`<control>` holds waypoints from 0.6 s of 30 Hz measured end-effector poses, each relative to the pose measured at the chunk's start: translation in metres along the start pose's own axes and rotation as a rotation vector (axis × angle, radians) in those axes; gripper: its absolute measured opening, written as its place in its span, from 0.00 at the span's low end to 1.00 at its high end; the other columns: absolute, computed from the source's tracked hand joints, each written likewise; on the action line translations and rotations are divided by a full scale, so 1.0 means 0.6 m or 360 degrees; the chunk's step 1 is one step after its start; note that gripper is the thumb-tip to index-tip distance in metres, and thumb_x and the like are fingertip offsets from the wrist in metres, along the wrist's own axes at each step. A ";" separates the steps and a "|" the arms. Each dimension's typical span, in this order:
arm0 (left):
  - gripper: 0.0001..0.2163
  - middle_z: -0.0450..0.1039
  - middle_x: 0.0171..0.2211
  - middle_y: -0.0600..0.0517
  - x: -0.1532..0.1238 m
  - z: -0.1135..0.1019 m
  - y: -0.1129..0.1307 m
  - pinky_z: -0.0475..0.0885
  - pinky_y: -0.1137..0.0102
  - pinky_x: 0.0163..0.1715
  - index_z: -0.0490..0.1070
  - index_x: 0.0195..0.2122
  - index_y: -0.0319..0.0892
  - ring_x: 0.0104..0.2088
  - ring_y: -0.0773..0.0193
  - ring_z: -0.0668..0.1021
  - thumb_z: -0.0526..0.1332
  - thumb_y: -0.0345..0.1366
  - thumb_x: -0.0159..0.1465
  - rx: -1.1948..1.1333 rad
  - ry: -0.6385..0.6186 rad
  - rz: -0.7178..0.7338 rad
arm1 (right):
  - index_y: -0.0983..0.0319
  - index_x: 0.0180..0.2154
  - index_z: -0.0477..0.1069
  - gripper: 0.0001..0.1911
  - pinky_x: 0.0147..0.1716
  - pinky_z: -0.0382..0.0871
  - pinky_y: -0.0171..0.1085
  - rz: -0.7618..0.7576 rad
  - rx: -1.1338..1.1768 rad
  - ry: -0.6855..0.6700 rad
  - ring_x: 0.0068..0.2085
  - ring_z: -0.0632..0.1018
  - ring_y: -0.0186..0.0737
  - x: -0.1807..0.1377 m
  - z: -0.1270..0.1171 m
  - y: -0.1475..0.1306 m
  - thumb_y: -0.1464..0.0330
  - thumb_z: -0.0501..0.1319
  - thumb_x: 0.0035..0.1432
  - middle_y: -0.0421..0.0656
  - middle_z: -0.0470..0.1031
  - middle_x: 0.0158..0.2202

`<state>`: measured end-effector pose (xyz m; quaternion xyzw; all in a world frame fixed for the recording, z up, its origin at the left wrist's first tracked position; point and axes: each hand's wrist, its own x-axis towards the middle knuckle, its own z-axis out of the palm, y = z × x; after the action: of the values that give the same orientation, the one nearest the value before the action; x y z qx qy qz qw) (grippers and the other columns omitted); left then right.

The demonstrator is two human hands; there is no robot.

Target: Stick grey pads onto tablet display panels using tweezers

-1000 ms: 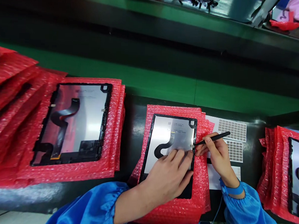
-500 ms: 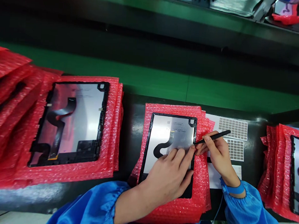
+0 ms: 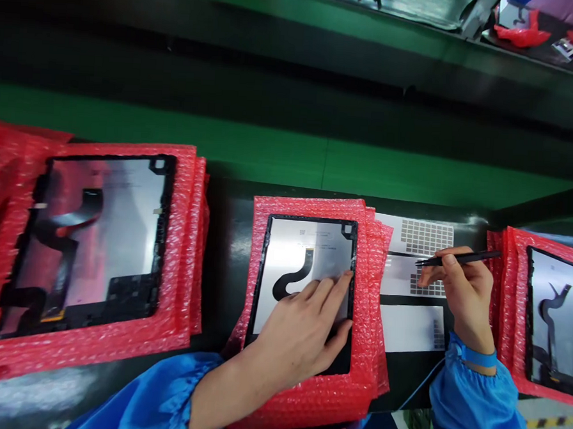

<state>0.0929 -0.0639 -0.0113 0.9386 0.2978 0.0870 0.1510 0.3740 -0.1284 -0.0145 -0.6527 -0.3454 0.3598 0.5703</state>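
A tablet screen panel (image 3: 285, 240) with a black frame and a curved black flex cable (image 3: 283, 285) lies on a pile of red bubble-wrap sleeves (image 3: 373, 296). My left hand (image 3: 304, 327) rests across the panel's lower right part, fingers stretched out, the index fingertip at the right edge of the frame. In my right hand (image 3: 465, 288) are black tweezers (image 3: 476, 256), their tips pointing left. They hover over the middle sheet of small grey stickers (image 3: 401, 272). Whether a sticker is between the tips is too small to tell.
Another sticker sheet (image 3: 382, 226) lies behind and a mostly bare white sheet (image 3: 408, 330) in front. To the left, a second panel (image 3: 117, 231) rests on red bubble wrap; a third panel (image 3: 560, 312) is at the right. A shelf (image 3: 430, 36) runs along the back.
My right hand has moved the tweezers right, from the panel's right edge to over the sticker sheets. My left hand stays on the panel. The whole view has shifted somewhat to the right.
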 end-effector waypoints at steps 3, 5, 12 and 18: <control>0.28 0.79 0.45 0.43 0.001 0.003 -0.001 0.82 0.61 0.30 0.60 0.68 0.31 0.41 0.52 0.83 0.60 0.37 0.69 0.0033 0.0028 0.0024 | 0.58 0.39 0.75 0.15 0.24 0.81 0.41 0.0116 -0.0143 0.0013 0.23 0.83 0.44 -0.012 -0.035 0.012 0.54 0.70 0.66 0.41 0.83 0.28; 0.28 0.79 0.43 0.44 0.002 0.004 -0.002 0.81 0.62 0.29 0.60 0.69 0.32 0.40 0.52 0.83 0.59 0.37 0.70 0.0045 0.0029 0.0032 | 0.58 0.38 0.74 0.17 0.24 0.80 0.41 0.0178 -0.0188 0.0000 0.23 0.83 0.44 -0.020 -0.048 0.028 0.52 0.70 0.65 0.41 0.82 0.27; 0.26 0.79 0.44 0.44 -0.001 0.002 -0.003 0.80 0.63 0.29 0.59 0.69 0.32 0.38 0.54 0.83 0.57 0.39 0.73 0.0116 0.0061 0.0038 | 0.58 0.40 0.74 0.15 0.27 0.81 0.42 0.0157 -0.0297 0.0013 0.26 0.84 0.45 -0.029 -0.054 0.058 0.53 0.68 0.68 0.42 0.83 0.28; 0.24 0.79 0.43 0.43 0.000 0.001 -0.002 0.78 0.64 0.26 0.62 0.67 0.31 0.36 0.55 0.83 0.54 0.39 0.74 0.0174 0.0082 0.0058 | 0.58 0.41 0.73 0.15 0.25 0.79 0.40 0.0179 -0.0284 0.0113 0.25 0.83 0.43 -0.078 -0.080 0.043 0.54 0.67 0.70 0.41 0.83 0.27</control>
<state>0.0923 -0.0630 -0.0121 0.9481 0.2889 0.0974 0.0903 0.3930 -0.1957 -0.0323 -0.7316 -0.3185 0.3356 0.5007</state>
